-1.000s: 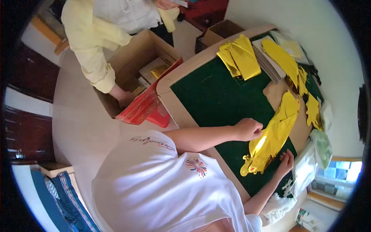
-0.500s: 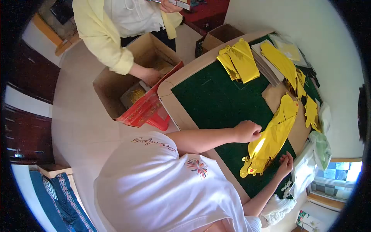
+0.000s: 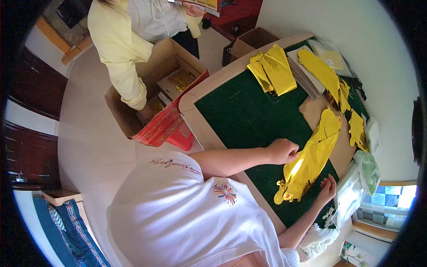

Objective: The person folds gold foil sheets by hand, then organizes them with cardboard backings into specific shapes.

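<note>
A long flat piece of shiny gold foil [image 3: 313,151], which looks like a deflated foil balloon, lies on the green table top [image 3: 235,118]. My left hand [image 3: 283,151] is closed at the foil's left edge. Whatever its curled fingers pinch, if anything, is hidden. On the other side, close to the foil's lower right edge, my right hand [image 3: 327,189] has its fingers loosely bent and apart, with nothing visible in them. Small rounded tabs and red marks show at both ends of the foil.
Folded gold foil [image 3: 275,71] lies at the table's far left, beside a stack of boards [image 3: 307,73] and more gold foil [image 3: 320,69]. Another person's yellow sleeve [image 3: 126,80] reaches into a cardboard box [image 3: 155,133]. White plastic bags [image 3: 351,196] edge the right side.
The other person's arm has gone deeper into the box, toward its near left side. My hands and the gold foil have hardly moved.
</note>
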{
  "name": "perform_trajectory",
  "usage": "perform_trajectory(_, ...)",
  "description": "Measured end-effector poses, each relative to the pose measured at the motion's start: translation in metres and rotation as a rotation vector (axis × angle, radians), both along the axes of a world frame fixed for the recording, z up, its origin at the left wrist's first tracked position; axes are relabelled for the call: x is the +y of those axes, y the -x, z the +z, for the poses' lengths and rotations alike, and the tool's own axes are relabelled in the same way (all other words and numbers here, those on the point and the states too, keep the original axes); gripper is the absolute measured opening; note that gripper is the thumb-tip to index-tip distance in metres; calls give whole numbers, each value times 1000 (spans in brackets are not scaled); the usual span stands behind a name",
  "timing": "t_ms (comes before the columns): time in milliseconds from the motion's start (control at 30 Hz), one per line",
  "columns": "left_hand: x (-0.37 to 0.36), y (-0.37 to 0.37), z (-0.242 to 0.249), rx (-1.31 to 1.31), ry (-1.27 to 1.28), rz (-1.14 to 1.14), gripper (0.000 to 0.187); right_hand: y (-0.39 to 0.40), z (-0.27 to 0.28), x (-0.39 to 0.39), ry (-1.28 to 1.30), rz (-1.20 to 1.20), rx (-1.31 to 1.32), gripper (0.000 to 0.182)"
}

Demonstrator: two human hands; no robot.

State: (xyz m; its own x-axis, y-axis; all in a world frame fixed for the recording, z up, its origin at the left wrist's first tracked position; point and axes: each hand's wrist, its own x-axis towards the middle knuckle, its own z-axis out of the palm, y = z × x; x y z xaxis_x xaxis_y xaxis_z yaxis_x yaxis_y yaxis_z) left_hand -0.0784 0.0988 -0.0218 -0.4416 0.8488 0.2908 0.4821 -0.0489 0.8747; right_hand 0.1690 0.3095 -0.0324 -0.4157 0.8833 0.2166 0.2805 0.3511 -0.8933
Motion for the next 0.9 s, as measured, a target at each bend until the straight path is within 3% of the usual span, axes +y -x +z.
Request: perform_trajectory(900, 1, -1, -3, 42, -21, 15, 27, 2, 3, -4, 28, -9, -31, 22)
